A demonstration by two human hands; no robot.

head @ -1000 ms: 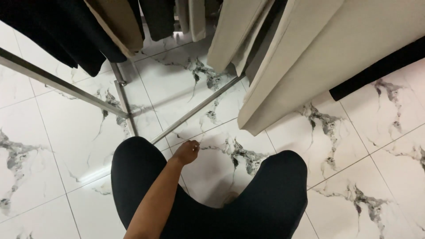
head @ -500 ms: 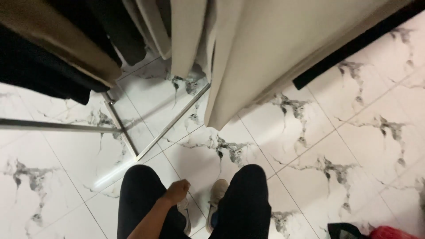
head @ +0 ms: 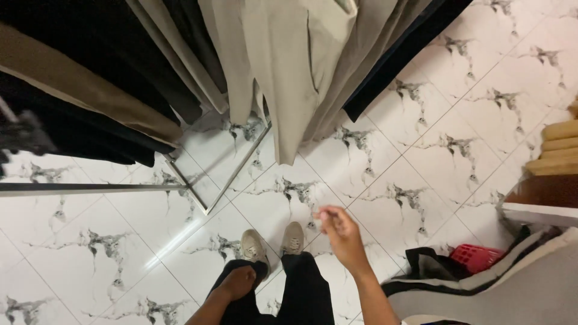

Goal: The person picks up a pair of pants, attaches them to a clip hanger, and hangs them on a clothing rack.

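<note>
My left hand (head: 238, 283) rests on my left thigh against the black trousers (head: 307, 289), fingers bent over the cloth and holding nothing. My right hand (head: 340, 232) is raised in front of my right leg above the floor. Its fingers are loosely bent and blurred, and I make out nothing in them. My two beige shoes (head: 274, 242) stand side by side on the white marble tiles (head: 421, 174). Beige trousers (head: 283, 72) hang straight ahead on a clothes rack, beyond both hands.
Black and tan garments (head: 78, 102) hang at the left over the rack's metal floor rails (head: 232, 171). At the right are a red basket (head: 475, 256), a black bag (head: 430, 262), a grey striped cloth (head: 512, 283) and a wooden shelf edge (head: 551, 159).
The view has risen from crouching to standing, so my shoes now show. My right hand has come into view at the lower middle. My left hand stays on my thigh.
</note>
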